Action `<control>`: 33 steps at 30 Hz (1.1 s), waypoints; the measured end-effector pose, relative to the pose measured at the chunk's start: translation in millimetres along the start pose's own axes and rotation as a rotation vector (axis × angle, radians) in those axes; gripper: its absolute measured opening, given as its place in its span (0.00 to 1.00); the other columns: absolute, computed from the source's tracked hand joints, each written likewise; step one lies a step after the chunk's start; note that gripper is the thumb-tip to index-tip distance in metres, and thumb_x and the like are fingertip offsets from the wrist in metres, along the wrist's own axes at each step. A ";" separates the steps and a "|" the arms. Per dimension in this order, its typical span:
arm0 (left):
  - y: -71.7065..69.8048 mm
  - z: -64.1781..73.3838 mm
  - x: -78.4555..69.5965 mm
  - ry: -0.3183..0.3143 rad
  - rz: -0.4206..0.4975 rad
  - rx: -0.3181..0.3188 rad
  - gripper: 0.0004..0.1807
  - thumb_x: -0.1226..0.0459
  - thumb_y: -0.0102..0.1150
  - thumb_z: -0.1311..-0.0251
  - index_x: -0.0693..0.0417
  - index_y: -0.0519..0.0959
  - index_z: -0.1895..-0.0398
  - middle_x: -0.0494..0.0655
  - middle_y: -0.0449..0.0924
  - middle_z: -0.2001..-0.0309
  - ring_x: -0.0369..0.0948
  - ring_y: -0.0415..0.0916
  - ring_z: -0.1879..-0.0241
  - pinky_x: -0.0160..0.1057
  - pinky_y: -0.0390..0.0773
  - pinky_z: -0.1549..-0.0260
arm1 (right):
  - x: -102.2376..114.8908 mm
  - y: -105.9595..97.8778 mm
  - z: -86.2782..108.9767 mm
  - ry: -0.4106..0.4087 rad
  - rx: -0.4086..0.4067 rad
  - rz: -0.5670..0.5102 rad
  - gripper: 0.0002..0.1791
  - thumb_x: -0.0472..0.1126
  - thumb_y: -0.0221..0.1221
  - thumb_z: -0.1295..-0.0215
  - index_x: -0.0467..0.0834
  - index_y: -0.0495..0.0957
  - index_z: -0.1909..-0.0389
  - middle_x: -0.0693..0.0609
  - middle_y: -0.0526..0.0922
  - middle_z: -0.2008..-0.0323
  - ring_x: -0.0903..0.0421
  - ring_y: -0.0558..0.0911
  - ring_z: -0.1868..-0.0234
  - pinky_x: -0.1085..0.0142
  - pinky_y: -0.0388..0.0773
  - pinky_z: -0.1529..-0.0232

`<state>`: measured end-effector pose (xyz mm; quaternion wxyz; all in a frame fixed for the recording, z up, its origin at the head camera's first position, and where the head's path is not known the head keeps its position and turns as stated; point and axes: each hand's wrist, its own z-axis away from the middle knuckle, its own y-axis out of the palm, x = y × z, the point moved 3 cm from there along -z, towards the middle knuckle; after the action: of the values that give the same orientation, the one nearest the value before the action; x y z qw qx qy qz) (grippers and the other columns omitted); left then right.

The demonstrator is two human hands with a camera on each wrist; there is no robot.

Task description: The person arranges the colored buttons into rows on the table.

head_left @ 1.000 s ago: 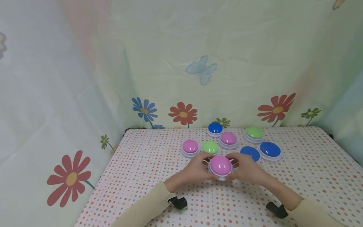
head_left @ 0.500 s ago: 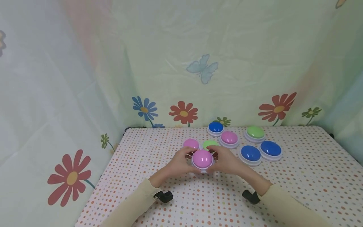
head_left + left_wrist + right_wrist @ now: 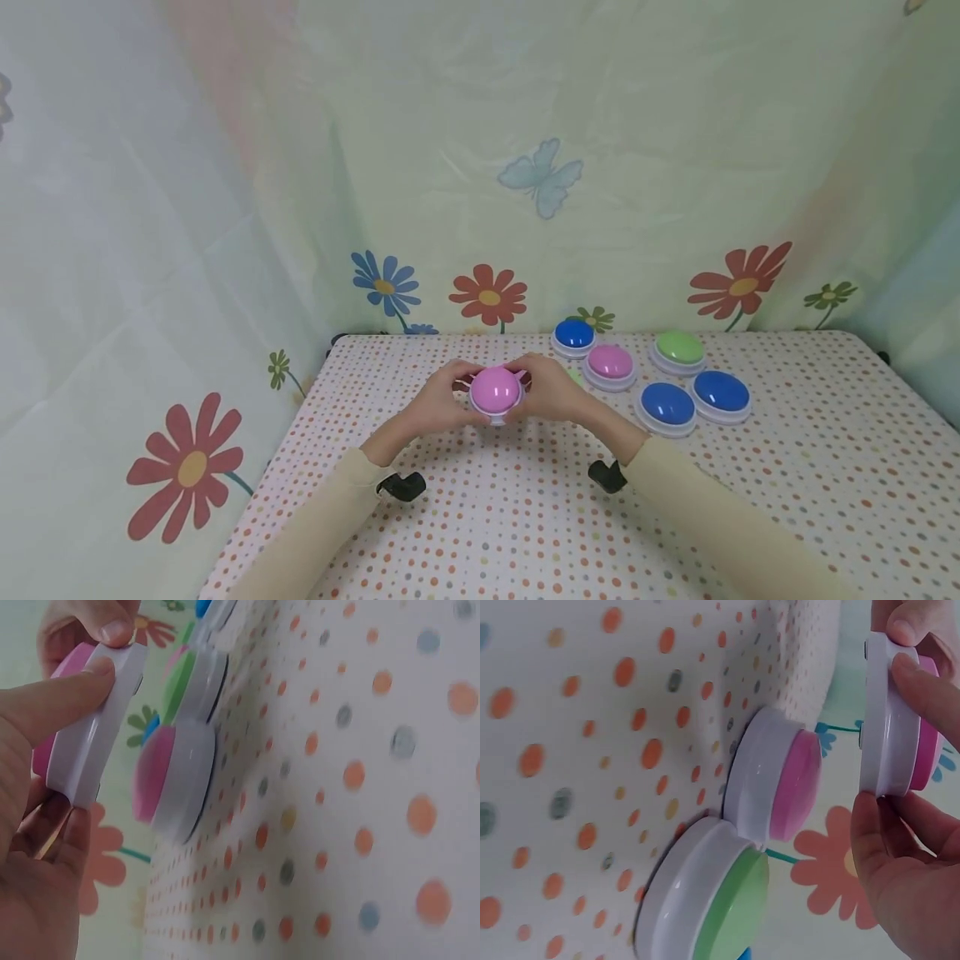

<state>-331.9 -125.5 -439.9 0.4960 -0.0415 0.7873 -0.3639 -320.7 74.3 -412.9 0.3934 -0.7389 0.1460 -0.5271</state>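
Note:
Between my two hands is a pink push button (image 3: 495, 389) with a white base, lifted off the table. My left hand (image 3: 437, 402) grips its left edge, thumb on the white rim. From the other side my right hand (image 3: 553, 390) grips the right edge the same way. Both wrist views show a gap between this button and the tabletop. Below it, a second pink button (image 3: 156, 776) sits on the table, touching a green button (image 3: 731, 907). In the head view the hands and the raised button cover that pink one and most of the green one.
To the right stand a blue button (image 3: 574, 334) at the back, another pink button (image 3: 610, 362), a green button (image 3: 680, 347) and two blue buttons (image 3: 667, 404) side by side. A dotted cloth (image 3: 480, 517) covers the table. A flowered curtain (image 3: 420, 167) hangs behind.
Both hands have carried the pink button left and away from me, from in front of the green button to over the left pink one. The blue button at the right is now uncovered.

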 end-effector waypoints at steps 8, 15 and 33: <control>-25.0 -9.8 16.4 -0.030 -0.033 -0.025 0.41 0.60 0.80 0.59 0.56 0.72 0.38 0.46 0.72 0.47 0.41 0.72 0.49 0.39 0.76 0.49 | 3.9 4.9 -36.8 0.020 0.041 -0.035 0.39 0.43 0.80 0.61 0.42 0.77 0.43 0.51 0.80 0.54 0.54 0.78 0.55 0.62 0.79 0.54; -41.7 -15.6 31.1 -0.064 -0.023 -0.019 0.40 0.61 0.80 0.60 0.56 0.73 0.39 0.46 0.73 0.46 0.42 0.73 0.49 0.41 0.76 0.49 | 4.2 13.8 -63.8 -0.007 0.064 0.030 0.39 0.46 0.80 0.60 0.42 0.78 0.44 0.52 0.80 0.53 0.55 0.78 0.56 0.62 0.79 0.54; -55.6 -22.3 62.0 -0.195 -0.008 0.039 0.41 0.63 0.79 0.59 0.58 0.72 0.37 0.49 0.74 0.45 0.44 0.74 0.48 0.43 0.77 0.49 | -0.9 35.4 -92.4 0.040 0.110 0.000 0.35 0.44 0.79 0.59 0.43 0.79 0.46 0.53 0.81 0.53 0.58 0.79 0.57 0.62 0.77 0.52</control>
<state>-397.7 -180.8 -446.9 0.5696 -0.0705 0.7278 -0.3754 -396.6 12.4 -427.0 0.4307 -0.7055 0.1246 -0.5488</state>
